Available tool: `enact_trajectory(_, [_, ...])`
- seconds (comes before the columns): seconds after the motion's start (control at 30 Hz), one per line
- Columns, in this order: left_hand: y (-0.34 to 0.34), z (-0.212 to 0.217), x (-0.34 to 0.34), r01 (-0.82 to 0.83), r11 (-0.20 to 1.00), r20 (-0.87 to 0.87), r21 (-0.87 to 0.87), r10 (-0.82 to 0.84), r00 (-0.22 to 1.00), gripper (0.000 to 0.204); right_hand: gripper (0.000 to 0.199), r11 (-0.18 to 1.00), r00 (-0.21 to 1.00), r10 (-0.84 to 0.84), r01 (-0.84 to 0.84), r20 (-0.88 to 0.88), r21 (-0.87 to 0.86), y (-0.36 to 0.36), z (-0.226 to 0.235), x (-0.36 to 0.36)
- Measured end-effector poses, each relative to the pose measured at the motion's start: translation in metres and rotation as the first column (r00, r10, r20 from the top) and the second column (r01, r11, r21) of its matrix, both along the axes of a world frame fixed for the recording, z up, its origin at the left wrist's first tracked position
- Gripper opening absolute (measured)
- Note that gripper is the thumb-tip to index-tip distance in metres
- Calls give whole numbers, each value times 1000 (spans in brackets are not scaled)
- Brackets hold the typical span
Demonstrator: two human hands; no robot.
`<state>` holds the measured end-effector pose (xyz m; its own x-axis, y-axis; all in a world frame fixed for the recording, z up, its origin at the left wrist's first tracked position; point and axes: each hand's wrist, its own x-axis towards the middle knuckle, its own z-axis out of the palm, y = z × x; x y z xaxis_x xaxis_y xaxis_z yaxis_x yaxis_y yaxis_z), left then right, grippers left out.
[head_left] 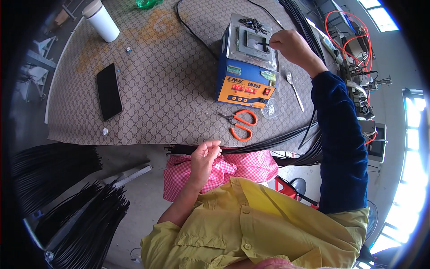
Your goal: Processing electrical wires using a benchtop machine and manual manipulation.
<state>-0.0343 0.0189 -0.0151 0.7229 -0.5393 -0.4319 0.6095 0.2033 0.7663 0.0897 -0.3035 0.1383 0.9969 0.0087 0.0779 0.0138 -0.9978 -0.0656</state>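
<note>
My right hand (293, 47), at the end of a dark blue sleeve, pinches a short black cable end (265, 44). It reaches over the square metal bath of a blue solder pot (224, 74) with an orange front panel. Whether the tip touches the solder is too small to tell. My left hand (205, 162) is closed at the table's near edge, thumb against fingers. What it holds, if anything, I cannot make out. A bundle of black cables (264, 145) runs beside it. Orange-handled scissors (243, 125) lie between that hand and the pot.
A small clear dish (270, 109) and a spoon (294, 92) lie right of the pot. Dark scraps (254, 24) rest on its top. On the left are a phone (109, 92) and white tumbler (102, 21). Black cable bundles (85, 219) hang lower left.
</note>
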Motion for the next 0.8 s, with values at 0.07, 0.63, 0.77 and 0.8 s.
enact_trajectory(0.07, [0,0,0,0,1000,-4,2,0,1000,19,13,1000,1000,-1,1,-12,-2,-2,-4,0])
enact_trajectory(0.63, [0,-1,0,10,1000,3,-1,-10,1000,18,13,998,997,17,-21,69,57,-6,-3,-4])
enact_trajectory(0.77, [0,0,-1,10,1000,-2,-10,-10,1000,18,14,975,993,-24,-2,115,223,-5,-2,-13])
enact_trajectory(0.8, [1,0,-1,7,1000,-2,-8,-7,1000,18,14,962,995,-45,19,89,274,-4,-1,-15])
